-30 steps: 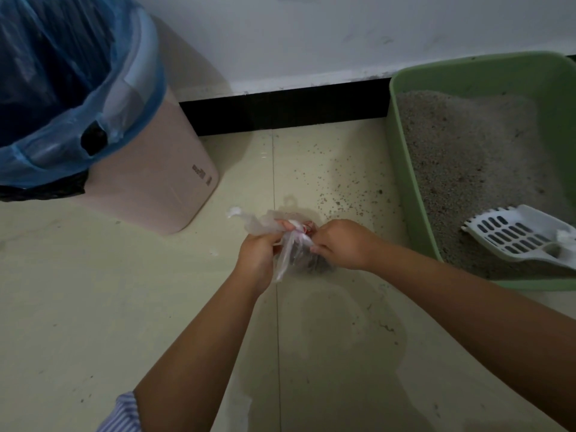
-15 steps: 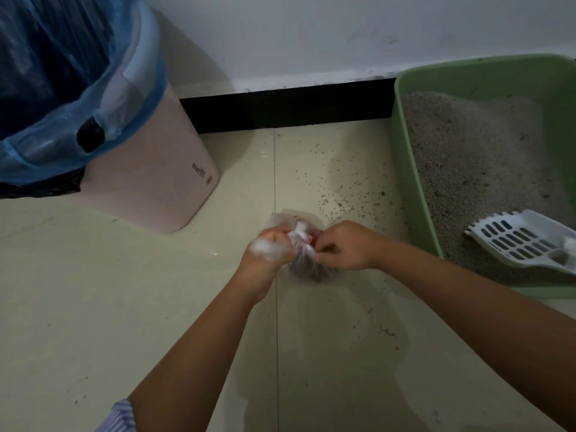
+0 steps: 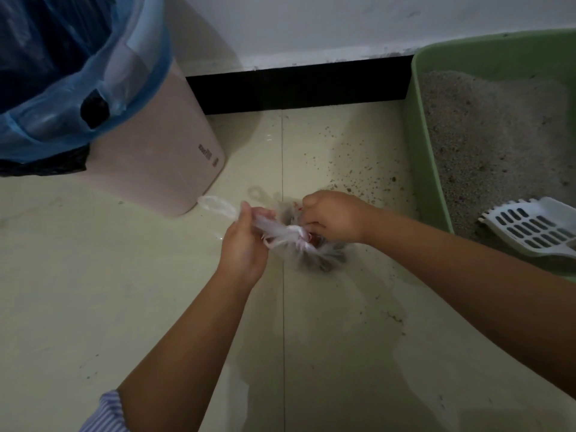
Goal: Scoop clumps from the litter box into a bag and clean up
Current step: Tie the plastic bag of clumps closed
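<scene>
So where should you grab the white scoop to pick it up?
Probably by the solid handle end, at the frame's right edge, coming from above. The litter scoop lies flat on the litter in the green litter box, its slotted blade pointing left, so that end offers no firm grip.

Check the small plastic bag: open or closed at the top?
Closed: the plastic bag has its neck twisted between the left hand and right hand. A finished knot cannot be told.

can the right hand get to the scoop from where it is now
Probably yes, once it lets go: the right hand grips the bag, but the scoop lies uncovered in the litter box just beyond it.
</scene>
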The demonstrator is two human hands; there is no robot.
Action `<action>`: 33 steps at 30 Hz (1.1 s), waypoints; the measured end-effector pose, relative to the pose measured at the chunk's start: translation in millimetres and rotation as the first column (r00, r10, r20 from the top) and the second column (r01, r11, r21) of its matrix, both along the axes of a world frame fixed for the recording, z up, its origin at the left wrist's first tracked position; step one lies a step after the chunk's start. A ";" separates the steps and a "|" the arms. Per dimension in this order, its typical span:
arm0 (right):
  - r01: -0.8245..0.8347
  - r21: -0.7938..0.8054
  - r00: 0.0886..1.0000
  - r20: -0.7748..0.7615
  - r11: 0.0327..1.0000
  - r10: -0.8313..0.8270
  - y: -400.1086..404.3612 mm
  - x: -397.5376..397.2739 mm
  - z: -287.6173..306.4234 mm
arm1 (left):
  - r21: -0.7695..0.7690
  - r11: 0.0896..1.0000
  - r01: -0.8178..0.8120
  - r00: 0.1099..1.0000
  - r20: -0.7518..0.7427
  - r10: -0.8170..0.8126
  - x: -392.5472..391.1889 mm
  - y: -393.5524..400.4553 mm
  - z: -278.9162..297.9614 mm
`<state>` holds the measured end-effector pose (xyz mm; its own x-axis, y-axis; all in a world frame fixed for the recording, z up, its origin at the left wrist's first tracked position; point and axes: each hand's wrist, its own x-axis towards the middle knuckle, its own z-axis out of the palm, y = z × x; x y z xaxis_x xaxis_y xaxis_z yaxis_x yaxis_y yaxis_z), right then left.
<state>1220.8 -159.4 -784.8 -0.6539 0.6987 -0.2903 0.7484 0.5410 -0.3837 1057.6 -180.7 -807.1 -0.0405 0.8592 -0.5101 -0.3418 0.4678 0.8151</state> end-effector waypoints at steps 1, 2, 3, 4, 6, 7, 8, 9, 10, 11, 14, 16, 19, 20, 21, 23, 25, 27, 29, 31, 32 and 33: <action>-0.034 0.062 0.999 0.013 0.998 0.033 -3.8 -1.0 0.3 | -0.009 0.999 -0.033 0.998 0.053 0.033 -2.3 2.4 3.8; -0.061 0.118 0.998 0.022 0.991 0.059 -7.8 -0.7 -2.1 | -0.015 0.999 -0.045 0.993 0.111 0.046 -4.7 4.0 6.5; -0.068 0.137 0.998 0.015 0.988 0.066 -10.6 0.9 -5.2 | -0.024 0.999 -0.037 0.989 0.140 0.040 -8.6 4.5 6.3; -0.066 0.117 0.998 0.019 0.991 0.064 -13.6 2.0 -7.7 | -0.043 0.999 -0.033 0.991 0.132 0.038 -10.8 4.5 6.4; -0.069 0.092 0.998 0.020 0.993 0.067 -21.6 3.9 -8.3 | -0.077 0.997 -0.030 0.998 0.049 0.033 -15.2 4.5 7.5; -0.065 0.103 0.997 -0.022 0.993 0.067 -22.5 5.1 -9.3 | -0.091 0.995 -0.049 0.999 0.002 0.050 -17.6 4.1 6.5; -0.092 0.099 0.994 -0.042 0.991 0.097 -22.9 3.8 -10.8 | -0.109 0.991 -0.077 0.997 -0.031 0.074 -19.3 3.8 5.3; -0.104 0.154 0.993 -0.043 0.983 0.112 -22.7 1.1 -13.0 | -0.132 0.987 -0.093 0.994 -0.063 0.085 -19.6 3.3 4.4; -0.105 0.104 0.994 0.004 0.989 0.106 -23.0 -1.6 -15.1 | -0.146 0.986 -0.085 0.991 -0.111 0.069 -20.0 1.9 1.3; -0.102 0.128 0.994 0.053 0.987 0.096 -24.4 -4.3 -19.6 | -0.141 0.990 -0.018 0.976 -0.215 -0.013 -20.9 0.5 -3.2; 0.111 0.014 0.993 0.024 0.994 -0.112 -36.0 2.4 -32.0 | -0.120 0.870 0.478 0.603 -0.676 -0.424 -28.6 -9.2 -9.1; 0.197 -0.046 0.979 0.058 0.979 -0.194 -47.4 10.6 -29.6 | -0.157 0.696 0.700 0.352 -0.773 -0.528 -39.3 -15.8 -12.8; 0.160 0.121 0.968 0.176 0.980 -0.180 -60.9 12.7 -36.5 | -0.241 0.492 0.837 0.068 -0.846 -0.529 -41.4 -19.5 -14.0; 0.146 0.204 0.966 0.182 0.968 -0.184 -63.1 10.6 -39.5 | -0.305 0.450 0.839 -0.047 -0.865 -0.499 -36.9 -18.7 -12.7; 0.154 0.290 0.960 0.180 0.944 -0.212 -63.6 9.7 -43.0 | -0.381 0.418 0.825 -0.171 -0.873 -0.458 -31.4 -15.8 -12.3; 0.179 0.386 0.968 0.096 0.905 -0.232 -60.3 6.5 -42.1 | -0.492 0.379 0.784 -0.363 -0.858 -0.362 -20.1 -9.0 -11.0; 0.190 0.370 0.972 0.062 0.910 -0.228 -56.5 2.8 -32.9 | -0.545 0.347 0.763 -0.445 -0.833 -0.328 -13.8 -2.7 -9.6; 0.253 0.343 0.962 0.013 0.904 -0.274 -50.8 1.0 -23.9 | -0.543 0.339 0.768 -0.425 -0.828 -0.365 -12.0 3.5 -5.6; 0.363 0.301 0.931 -0.088 0.882 -0.354 -41.5 -0.3 -11.7 | -0.469 0.374 0.800 -0.330 -0.865 -0.378 -13.8 10.5 4.1; 0.468 0.246 0.883 -0.134 0.849 -0.449 -28.7 -0.7 9.1 | -0.305 0.458 0.835 -0.129 -0.918 -0.376 -16.5 18.3 20.9; 0.512 0.213 0.858 -0.159 0.832 -0.487 -21.9 -0.6 19.3 | -0.201 0.514 0.834 0.002 -0.931 -0.366 -18.2 22.5 32.5; 0.550 0.187 0.833 -0.189 0.814 -0.519 -16.0 -1.3 31.1 | -0.094 0.575 0.813 0.147 -0.922 -0.359 -20.0 25.2 46.2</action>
